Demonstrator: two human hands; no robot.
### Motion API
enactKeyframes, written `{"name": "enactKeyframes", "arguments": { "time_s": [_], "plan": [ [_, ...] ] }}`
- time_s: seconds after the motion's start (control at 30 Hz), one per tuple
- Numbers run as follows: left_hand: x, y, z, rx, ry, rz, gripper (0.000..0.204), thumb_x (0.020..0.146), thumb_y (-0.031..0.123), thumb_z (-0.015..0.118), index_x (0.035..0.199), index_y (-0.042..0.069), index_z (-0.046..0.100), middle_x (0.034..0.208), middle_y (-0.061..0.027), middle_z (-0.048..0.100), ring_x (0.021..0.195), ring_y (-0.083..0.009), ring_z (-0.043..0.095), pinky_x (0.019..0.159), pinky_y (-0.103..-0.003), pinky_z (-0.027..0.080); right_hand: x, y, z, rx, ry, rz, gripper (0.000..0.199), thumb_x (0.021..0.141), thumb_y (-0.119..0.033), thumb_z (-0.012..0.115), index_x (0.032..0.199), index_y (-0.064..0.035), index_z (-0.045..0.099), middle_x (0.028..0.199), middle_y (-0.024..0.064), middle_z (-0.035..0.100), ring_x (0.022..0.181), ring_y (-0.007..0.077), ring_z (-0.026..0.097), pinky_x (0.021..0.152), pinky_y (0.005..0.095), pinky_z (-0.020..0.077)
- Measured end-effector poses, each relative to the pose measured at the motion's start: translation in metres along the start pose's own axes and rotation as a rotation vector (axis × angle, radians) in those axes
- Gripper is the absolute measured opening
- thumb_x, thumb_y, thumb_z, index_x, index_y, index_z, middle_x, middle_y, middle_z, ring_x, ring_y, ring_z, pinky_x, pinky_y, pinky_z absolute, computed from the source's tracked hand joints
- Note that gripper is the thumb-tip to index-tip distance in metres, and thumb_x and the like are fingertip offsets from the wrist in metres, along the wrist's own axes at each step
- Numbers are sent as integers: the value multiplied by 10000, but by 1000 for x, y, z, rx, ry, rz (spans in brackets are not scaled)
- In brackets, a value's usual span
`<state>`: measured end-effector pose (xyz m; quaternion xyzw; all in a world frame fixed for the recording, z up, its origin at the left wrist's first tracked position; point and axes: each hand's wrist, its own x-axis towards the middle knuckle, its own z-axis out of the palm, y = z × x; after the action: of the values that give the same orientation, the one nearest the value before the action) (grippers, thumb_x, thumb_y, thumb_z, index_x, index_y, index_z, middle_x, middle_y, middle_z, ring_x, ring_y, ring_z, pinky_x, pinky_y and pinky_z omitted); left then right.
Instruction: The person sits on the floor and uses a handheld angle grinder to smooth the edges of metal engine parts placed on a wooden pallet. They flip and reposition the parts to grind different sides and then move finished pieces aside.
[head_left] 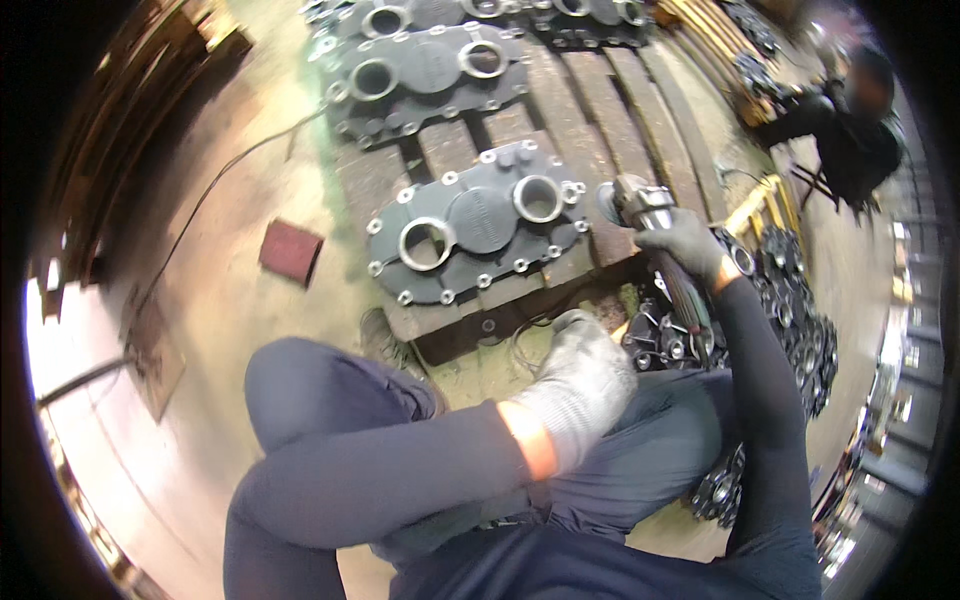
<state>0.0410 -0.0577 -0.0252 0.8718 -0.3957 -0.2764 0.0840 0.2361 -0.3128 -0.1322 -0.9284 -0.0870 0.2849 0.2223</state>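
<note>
My right hand (685, 243), in a grey glove, is wrapped round an angle grinder (645, 203) at the right side of the pallet. The grinder's small disc is just right of a dark grey cast metal cover (483, 222), apart from it. This cover lies flat on the wooden pallet (640, 150) and has two large round holes with bright rims and bright bolt bosses round its edge. Over my right thigh, my left hand (590, 375) is closed in a light grey knit glove. Its fingertips are hidden, so anything inside them cannot be made out.
More covers (425, 82) lie farther back on the pallet. Dark castings (790, 300) are heaped on the right. A reddish-brown pad (291, 251) and a cable (215, 180) lie on the floor at left. Stacked wood (130, 110) stands far left; another person (850, 130) is at far right.
</note>
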Motion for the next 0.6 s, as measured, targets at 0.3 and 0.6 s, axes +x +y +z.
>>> {"name": "enactKeyframes", "arguments": {
  "time_s": [0.3,0.6],
  "plan": [
    [-3,9,20,-52,-5,-104,326,954,249,725,1226,108,837,1100,-123,827,898,-353,788,756,-619,566,-42,-141,99,285,-283,-135,592,816,-321,913,1242,35,709,1070,145,784,948,226,752,900,376,595],
    [-44,7,3,-85,117,-115,300,941,219,754,1198,90,837,1062,-123,831,896,-320,792,772,-589,586,0,-205,155,198,-335,-135,524,816,-276,880,1112,119,702,868,193,782,653,222,761,618,368,631]
  ]
}}
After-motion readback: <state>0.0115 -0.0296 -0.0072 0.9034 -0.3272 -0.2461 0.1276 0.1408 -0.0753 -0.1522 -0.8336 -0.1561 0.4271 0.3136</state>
